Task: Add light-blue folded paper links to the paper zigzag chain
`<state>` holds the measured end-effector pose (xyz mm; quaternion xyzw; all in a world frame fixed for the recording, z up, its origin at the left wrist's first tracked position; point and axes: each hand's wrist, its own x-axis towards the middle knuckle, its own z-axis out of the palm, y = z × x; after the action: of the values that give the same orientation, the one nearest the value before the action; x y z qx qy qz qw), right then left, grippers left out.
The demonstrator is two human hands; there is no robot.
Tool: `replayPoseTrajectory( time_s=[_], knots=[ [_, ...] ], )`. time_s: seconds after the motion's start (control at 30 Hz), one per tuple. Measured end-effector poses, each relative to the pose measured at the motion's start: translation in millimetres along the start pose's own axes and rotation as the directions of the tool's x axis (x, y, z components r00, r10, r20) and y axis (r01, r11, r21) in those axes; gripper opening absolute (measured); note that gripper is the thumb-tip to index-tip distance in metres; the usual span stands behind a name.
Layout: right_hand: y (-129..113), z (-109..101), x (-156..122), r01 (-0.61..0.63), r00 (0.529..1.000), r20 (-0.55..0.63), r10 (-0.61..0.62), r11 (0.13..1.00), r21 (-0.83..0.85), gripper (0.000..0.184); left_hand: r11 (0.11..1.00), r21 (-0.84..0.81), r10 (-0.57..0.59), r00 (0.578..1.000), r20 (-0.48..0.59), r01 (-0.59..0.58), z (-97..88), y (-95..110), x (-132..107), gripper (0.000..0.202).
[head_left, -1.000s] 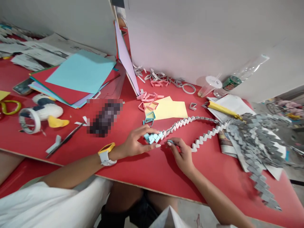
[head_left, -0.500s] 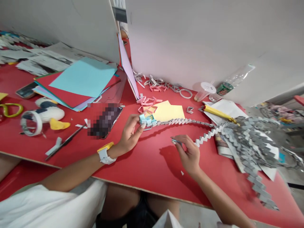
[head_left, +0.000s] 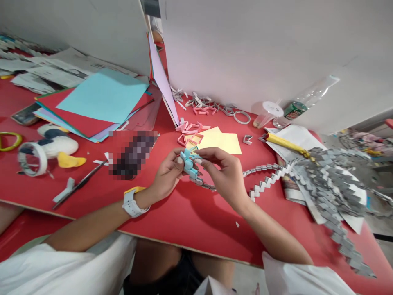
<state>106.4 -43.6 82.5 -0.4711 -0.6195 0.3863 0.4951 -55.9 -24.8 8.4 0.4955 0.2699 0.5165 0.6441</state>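
A zigzag chain of folded paper links ends in light blue links [head_left: 188, 164], which my left hand [head_left: 166, 176] pinches between thumb and fingers. My right hand [head_left: 227, 174] is closed on a small light blue folded paper strip [head_left: 195, 156], held against the blue end of the chain. Whether the strip is inserted there, I cannot tell. Behind my right hand the grey part of the chain [head_left: 260, 168] runs right, to a heap of grey paper chain [head_left: 331, 196] lying over papers. A white watch with a yellow edge sits on my left wrist.
Yellow paper sheets [head_left: 229, 143] and pink folded strips [head_left: 188, 128] lie beyond my hands, with grey folded strips [head_left: 202, 102] further back. A lidded cup [head_left: 270, 110] and plastic bottle [head_left: 294, 110] stand by the white partition. Leftward are coloured paper [head_left: 106, 96], a tape roll [head_left: 43, 157] and a duck figure [head_left: 63, 145].
My right hand has moved left and up with its small blue strip, meeting the chain's blue end in my left hand. The blue end is now turned more upright. The view has shifted slightly.
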Motion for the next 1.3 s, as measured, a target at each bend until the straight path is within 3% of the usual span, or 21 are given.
replayPoseTrajectory(
  time_s=[0.1, 0.23, 0.37, 0.47, 0.67, 0.83, 0.93, 1.3],
  knots=[
    [6.4, 3.3, 3.9, -0.163, 0.986, 0.012, 0.163, 0.975, 0.149, 0.008, 0.99, -0.092, -0.11, 0.994, 0.013, 0.111, 2.8, 3.5, 1.9, 0.027],
    [12.2, 3.3, 7.6, -0.286, 0.956, 0.023, 0.294, 0.906, 0.31, 0.013, 0.967, -0.173, -0.188, 0.982, 0.011, 0.188, 4.2, 3.5, 2.4, 0.033],
    [15.2, 4.4, 10.2, -0.502, 0.858, 0.191, 0.477, 0.701, 0.507, 0.022, 0.938, -0.236, -0.261, 0.965, 0.006, 0.255, 6.3, 3.5, 0.4, 0.039],
    [18.7, 6.6, 10.6, -0.547, 0.815, 0.202, 0.543, 0.609, 0.575, 0.029, 0.92, -0.271, -0.3, 0.954, -0.02, 0.284, 8.0, 6.2, 0.1, 0.041],
    [22.5, 13.4, 8.1, -0.418, 0.881, 0.016, 0.472, 0.763, 0.493, 0.018, 0.906, -0.308, -0.316, 0.948, -0.038, 0.29, 7.9, 7.0, 3.0, 0.037],
    [22.8, 18.0, 4.7, -0.325, 0.926, -0.086, 0.367, 0.893, 0.31, 0.008, 0.916, -0.273, -0.316, 0.948, -0.033, 0.295, 8.0, 3.3, 3.3, 0.039],
    [24.3, 17.8, 3.8, -0.273, 0.949, -0.108, 0.296, 0.944, 0.187, 0.001, 0.929, -0.224, -0.314, 0.948, -0.051, 0.296, 8.2, 2.7, 2.7, 0.047],
    [24.6, 7.2, 8.4, -0.053, 0.997, -0.054, 0.051, 0.998, -0.038, 0.014, 0.973, 0.081, -0.21, 0.975, -0.066, 0.215, -0.1, 1.2, -3.3, 0.054]
  ],
)
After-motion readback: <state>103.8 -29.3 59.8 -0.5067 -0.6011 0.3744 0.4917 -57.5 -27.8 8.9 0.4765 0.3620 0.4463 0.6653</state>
